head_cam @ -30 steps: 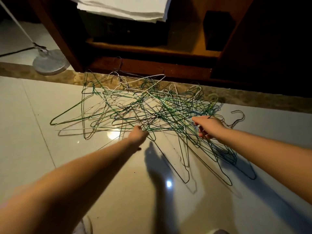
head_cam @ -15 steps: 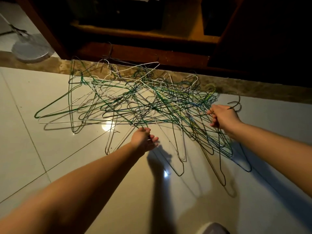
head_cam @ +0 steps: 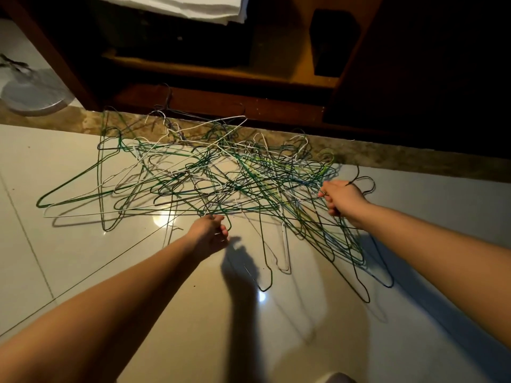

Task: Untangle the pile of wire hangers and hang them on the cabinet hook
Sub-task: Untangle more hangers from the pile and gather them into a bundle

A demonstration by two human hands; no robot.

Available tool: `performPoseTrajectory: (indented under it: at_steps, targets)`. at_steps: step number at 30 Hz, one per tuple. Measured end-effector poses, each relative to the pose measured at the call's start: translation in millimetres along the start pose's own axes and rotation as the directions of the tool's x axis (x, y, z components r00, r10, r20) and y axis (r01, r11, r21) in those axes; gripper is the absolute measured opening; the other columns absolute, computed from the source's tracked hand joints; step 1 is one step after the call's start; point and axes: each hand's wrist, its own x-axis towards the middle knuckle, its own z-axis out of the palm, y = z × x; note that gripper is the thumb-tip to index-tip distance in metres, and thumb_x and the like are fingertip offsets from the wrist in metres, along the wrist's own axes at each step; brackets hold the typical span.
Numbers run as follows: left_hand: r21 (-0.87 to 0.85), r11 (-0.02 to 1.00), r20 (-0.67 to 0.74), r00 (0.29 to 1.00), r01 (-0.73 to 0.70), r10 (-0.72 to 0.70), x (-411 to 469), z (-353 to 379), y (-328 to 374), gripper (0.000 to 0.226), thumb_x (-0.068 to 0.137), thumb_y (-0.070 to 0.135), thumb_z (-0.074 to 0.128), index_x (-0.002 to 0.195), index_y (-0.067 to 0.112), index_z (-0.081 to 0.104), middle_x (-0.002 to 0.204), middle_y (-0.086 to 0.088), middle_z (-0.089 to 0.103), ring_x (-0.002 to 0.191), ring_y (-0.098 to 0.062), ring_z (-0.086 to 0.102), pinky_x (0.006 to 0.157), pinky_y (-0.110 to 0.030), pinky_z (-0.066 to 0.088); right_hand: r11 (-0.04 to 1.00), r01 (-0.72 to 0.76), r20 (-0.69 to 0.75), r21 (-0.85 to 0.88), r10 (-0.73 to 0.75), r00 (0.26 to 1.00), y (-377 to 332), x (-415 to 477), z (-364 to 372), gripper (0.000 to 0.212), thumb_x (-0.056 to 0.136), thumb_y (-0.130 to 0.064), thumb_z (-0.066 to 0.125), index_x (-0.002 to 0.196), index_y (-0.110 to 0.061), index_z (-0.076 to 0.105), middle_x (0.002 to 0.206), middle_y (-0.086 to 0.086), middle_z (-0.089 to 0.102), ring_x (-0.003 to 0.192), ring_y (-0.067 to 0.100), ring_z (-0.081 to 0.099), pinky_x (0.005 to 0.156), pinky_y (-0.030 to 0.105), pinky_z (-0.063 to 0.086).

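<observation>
The wire hangers (head_cam: 221, 183) lie in 1 tangled pile on the tiled floor (head_cam: 83, 272), green, white and dark wires crossing each other. The far edge of the pile reaches over the brown stone strip (head_cam: 414, 158) at the foot of the cabinet (head_cam: 221, 100). A few hanger corners stick out toward me on the near side.

My 2 hands are well apart. My right hand (head_cam: 344, 199) is at the right edge of the pile, its fingers curled round a bunch of wires, with a dark hook loop showing just past the knuckles. My left hand (head_cam: 208, 230) is at the near edge, about the middle of the pile. Its fingers are curled and touch a green wire, but I cannot tell whether it grips that wire or only rests against it.

In the open cabinet a white folded stack (head_cam: 179, 6) shows at the top of the view, and a dark box (head_cam: 331, 42) stands to its right. A round grey stand base (head_cam: 33, 92) sits on the floor at far left, beside the cabinet.
</observation>
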Motion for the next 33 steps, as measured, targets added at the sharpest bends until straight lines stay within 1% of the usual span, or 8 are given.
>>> performPoseTrajectory:
  at_steps: [7, 9, 11, 15, 22, 29, 31, 33]
  targets:
    - [0.051, 0.999, -0.012, 1.0, 0.01, -0.009, -1.2, 5.5, -4.4, 0.017, 0.101, 0.013, 0.033, 0.098, 0.014, 0.049, 0.063, -0.005, 0.036, 0.054, -0.014, 0.035, 0.033, -0.016, 0.04, 0.984, -0.091, 0.032, 0.155, 0.087, 0.996, -2.7, 3.8, 13.0, 0.034, 0.1, -0.021, 0.039, 0.071, -0.008, 0.051, 0.057, 0.001, 0.033, 0.042, 0.01, 0.029, 0.034, 0.014, 0.032]
    - [0.078, 0.997, 0.007, 1.0, 0.013, -0.013, -3.1, 9.8, -5.3, 0.018, 0.101, 0.013, 0.033, 0.096, 0.015, 0.05, 0.064, -0.005, 0.037, 0.056, -0.013, 0.036, 0.04, -0.021, 0.044, 0.98, -0.1, 0.049, 0.171, 0.093, 0.994, -4.0, 4.5, 19.4, 0.033, 0.099, -0.022, 0.04, 0.072, -0.008, 0.052, 0.057, 0.001, 0.034, 0.045, 0.01, 0.031, 0.035, 0.014, 0.036]
    - [0.224, 0.974, 0.028, 0.999, -0.028, 0.022, -2.3, 12.7, -8.8, 0.019, 0.101, 0.014, 0.034, 0.107, 0.015, 0.051, 0.065, -0.004, 0.04, 0.057, -0.014, 0.037, 0.053, -0.025, 0.04, 0.983, -0.086, 0.045, 0.161, 0.079, 0.996, -5.2, 6.2, 23.0, 0.034, 0.099, -0.025, 0.041, 0.071, -0.01, 0.053, 0.057, 0.0, 0.035, 0.044, 0.01, 0.033, 0.037, 0.016, 0.04]
    - [0.334, 0.936, 0.009, 0.993, -0.111, 0.114, 4.7, 15.3, -15.1, 0.027, 0.1, 0.013, 0.036, 0.121, 0.015, 0.052, 0.07, -0.004, 0.043, 0.058, -0.013, 0.038, 0.056, -0.024, 0.039, 0.983, -0.078, -0.023, 0.169, 0.083, 0.996, -4.7, 10.2, 19.9, 0.034, 0.098, -0.028, 0.043, 0.071, -0.012, 0.054, 0.057, -0.001, 0.036, 0.046, 0.01, 0.034, 0.039, 0.019, 0.041]
    - [0.362, 0.927, -0.084, 0.988, -0.094, 0.133, 15.3, 0.3, -8.9, 0.022, 0.1, 0.01, 0.034, 0.109, 0.014, 0.054, 0.067, -0.003, 0.04, 0.055, -0.012, 0.033, 0.052, -0.024, 0.036, 0.978, -0.045, -0.079, 0.204, 0.062, 0.995, -1.2, 8.2, -1.9, 0.032, 0.099, -0.024, 0.041, 0.072, -0.01, 0.053, 0.052, -0.001, 0.037, 0.041, 0.008, 0.033, 0.035, 0.014, 0.04]
    - [0.442, 0.89, -0.143, 0.97, -0.115, 0.197, 25.5, -12.7, -6.6, 0.029, 0.098, 0.007, 0.033, 0.116, 0.004, 0.056, 0.071, -0.006, 0.045, 0.055, -0.013, 0.035, 0.048, -0.024, 0.027, 0.962, -0.029, -0.097, 0.272, 0.057, 0.994, -0.7, -3.7, -8.0, 0.031, 0.098, -0.024, 0.043, 0.072, -0.01, 0.053, 0.055, -0.002, 0.034, 0.047, 0.01, 0.032, 0.037, 0.015, 0.038]
    - [0.493, 0.862, -0.155, 0.964, -0.114, 0.216, 29.5, -16.3, -5.1, 0.031, 0.098, 0.005, 0.033, 0.119, 0.005, 0.055, 0.081, -0.012, 0.054, 0.059, -0.018, 0.045, 0.05, -0.028, 0.035, 0.961, -0.03, -0.079, 0.275, 0.054, 0.995, -1.8, -7.2, -7.9, 0.03, 0.098, -0.023, 0.043, 0.074, -0.01, 0.054, 0.055, -0.002, 0.035, 0.047, 0.009, 0.033, 0.038, 0.015, 0.038]
    - [0.624, 0.775, -0.193, 0.939, -0.106, 0.283, 31.8, -20.0, -4.0, 0.034, 0.095, 0.005, 0.038, 0.127, 0.007, 0.05, 0.108, -0.02, 0.06, 0.086, -0.032, 0.061, 0.069, -0.04, 0.05, 0.941, -0.04, -0.067, 0.336, 0.067, 0.996, -7.4, -9.7, -9.5, 0.03, 0.098, -0.024, 0.042, 0.075, -0.01, 0.054, 0.056, -0.003, 0.035, 0.043, 0.007, 0.032, 0.038, 0.015, 0.036]
